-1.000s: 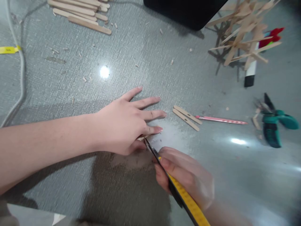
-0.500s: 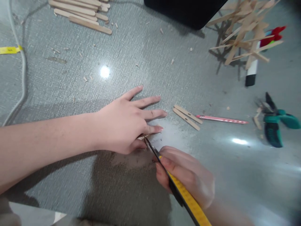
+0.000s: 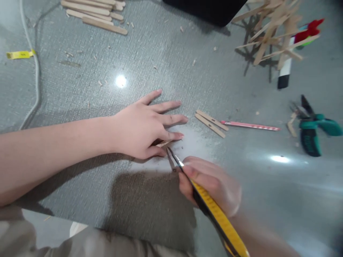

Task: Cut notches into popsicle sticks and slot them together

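My left hand (image 3: 146, 125) lies palm down on the table with its fingers spread. Under it is a craft stick (image 3: 164, 143), mostly hidden, whose visible part shows between thumb and forefinger. In my right hand (image 3: 211, 182) is a yellow and black utility knife (image 3: 218, 214), gripped around the handle. The tip of its blade points at the craft stick, close to my left thumb; whether it touches the wood I cannot tell. Right of my left fingertips lie two notched craft sticks (image 3: 210, 123) and a pink pencil (image 3: 252, 125).
A pile of craft sticks (image 3: 93, 14) lies at the upper left, beside a grey cable (image 3: 37, 82). Along the top are a black object (image 3: 206, 10), a craft-stick structure (image 3: 273, 39) and a marker (image 3: 284, 73). Green-handled pliers (image 3: 311, 135) lie at right. Small wood chips dot the table (image 3: 150, 43).
The whole view has shifted slightly, so most things sit higher in the picture. The knife tip has drawn back a little from the gap between left thumb and forefinger, exposing more of the stick.
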